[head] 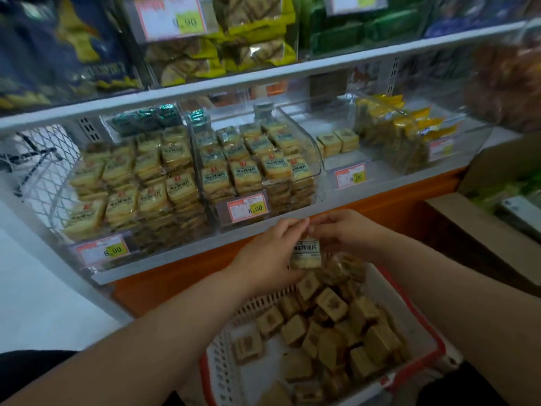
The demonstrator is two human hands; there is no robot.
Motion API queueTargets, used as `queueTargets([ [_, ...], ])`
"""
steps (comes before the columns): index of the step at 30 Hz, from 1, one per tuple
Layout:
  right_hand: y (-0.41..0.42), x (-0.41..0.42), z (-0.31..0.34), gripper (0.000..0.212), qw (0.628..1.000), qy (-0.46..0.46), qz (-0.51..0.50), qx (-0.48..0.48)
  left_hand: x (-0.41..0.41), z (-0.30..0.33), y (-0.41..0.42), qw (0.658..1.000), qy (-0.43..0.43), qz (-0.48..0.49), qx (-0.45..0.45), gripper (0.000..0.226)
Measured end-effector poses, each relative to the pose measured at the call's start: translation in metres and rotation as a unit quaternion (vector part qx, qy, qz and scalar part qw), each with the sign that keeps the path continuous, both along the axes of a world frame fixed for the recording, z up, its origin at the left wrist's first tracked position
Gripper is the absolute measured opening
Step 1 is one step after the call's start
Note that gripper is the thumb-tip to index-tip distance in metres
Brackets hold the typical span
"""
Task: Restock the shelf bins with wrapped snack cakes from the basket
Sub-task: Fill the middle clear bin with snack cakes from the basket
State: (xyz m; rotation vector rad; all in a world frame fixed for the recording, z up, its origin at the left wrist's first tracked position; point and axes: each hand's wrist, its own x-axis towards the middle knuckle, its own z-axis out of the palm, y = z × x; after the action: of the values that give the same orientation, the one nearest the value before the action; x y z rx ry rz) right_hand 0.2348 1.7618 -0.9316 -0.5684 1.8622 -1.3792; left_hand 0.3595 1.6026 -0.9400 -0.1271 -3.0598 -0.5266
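One wrapped snack cake (305, 254) hung just above the basket (421, 332), pinched at its top edge by both hands. The left hand (268, 252) covered its left side, so its print was only half readable. The right hand (347, 231) had fingers curled onto the wrapper too. More cakes (330, 332) were piled below, and the middle bin (314, 159) looked full and blurry.

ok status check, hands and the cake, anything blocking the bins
Left hand and right hand both pinching one wrapped cake above the basket. Third bin nearly empty. Nothing in the way.
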Motion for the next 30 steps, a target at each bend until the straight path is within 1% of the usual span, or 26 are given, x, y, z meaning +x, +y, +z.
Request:
queueTargets([
  [2,-0.009,-0.007,0.024,0.019,1.000,0.026,0.016,0.006,-0.007,0.024,-0.008,0.995,0.039,-0.005,-0.092,0.097],
  [4,-0.016,-0.014,0.044,0.018,0.998,0.054,0.022,0.010,-0.015,0.043,-0.017,0.985,0.075,0.001,-0.157,0.097],
  [6,-0.021,-0.024,0.064,0.015,0.996,0.092,0.020,-0.003,-0.026,0.057,-0.024,0.976,0.119,-0.002,-0.183,0.094],
  [7,-0.023,-0.029,0.073,0.015,0.993,0.119,0.010,-0.007,-0.032,0.063,-0.027,0.975,0.138,-0.002,-0.177,0.091],
  [8,-0.024,-0.037,0.081,0.018,0.989,0.150,-0.008,-0.008,-0.040,0.068,-0.030,0.977,0.151,0.008,-0.148,0.086],
  [9,-0.024,-0.046,0.089,0.021,0.983,0.180,-0.033,-0.009,-0.049,0.072,-0.032,0.982,0.162,0.026,-0.094,0.081],
  [10,-0.024,-0.056,0.095,0.021,0.977,0.203,-0.063,-0.013,-0.059,0.076,-0.034,0.984,0.168,0.049,-0.021,0.077],
  [12,-0.024,-0.073,0.105,0.014,0.970,0.208,-0.120,-0.032,-0.081,0.082,-0.035,0.972,0.169,0.095,0.130,0.070],
  [13,-0.024,-0.080,0.108,0.010,0.969,0.194,-0.144,-0.043,-0.092,0.083,-0.037,0.962,0.168,0.111,0.185,0.067],
  [15,-0.026,-0.092,0.111,0.008,0.969,0.157,-0.177,-0.063,-0.112,0.081,-0.041,0.947,0.171,0.129,0.239,0.060],
  [18,-0.031,-0.102,0.109,0.007,0.972,0.123,-0.191,-0.066,-0.131,0.070,-0.049,0.946,0.159,0.144,0.243,0.056],
  [20,-0.036,-0.106,0.104,0.007,0.972,0.118,-0.198,-0.054,-0.139,0.062,-0.052,0.952,0.143,0.147,0.226,0.057],
  [21,-0.039,-0.107,0.101,0.010,0.972,0.114,-0.202,-0.046,-0.141,0.059,-0.052,0.958,0.138,0.146,0.203,0.058],
  [24,-0.043,-0.109,0.093,0.022,0.974,0.103,-0.203,-0.007,-0.147,0.055,-0.051,0.978,0.131,0.135,0.092,0.061],
  [27,-0.043,-0.107,0.083,0.021,0.978,0.110,-0.177,0.028,-0.147,0.054,-0.053,0.985,0.127,0.112,-0.037,0.060],
  [30,-0.043,-0.103,0.075,0.020,0.978,0.146,-0.147,0.035,-0.146,0.056,-0.056,0.982,0.103,0.109,-0.115,0.063],
])
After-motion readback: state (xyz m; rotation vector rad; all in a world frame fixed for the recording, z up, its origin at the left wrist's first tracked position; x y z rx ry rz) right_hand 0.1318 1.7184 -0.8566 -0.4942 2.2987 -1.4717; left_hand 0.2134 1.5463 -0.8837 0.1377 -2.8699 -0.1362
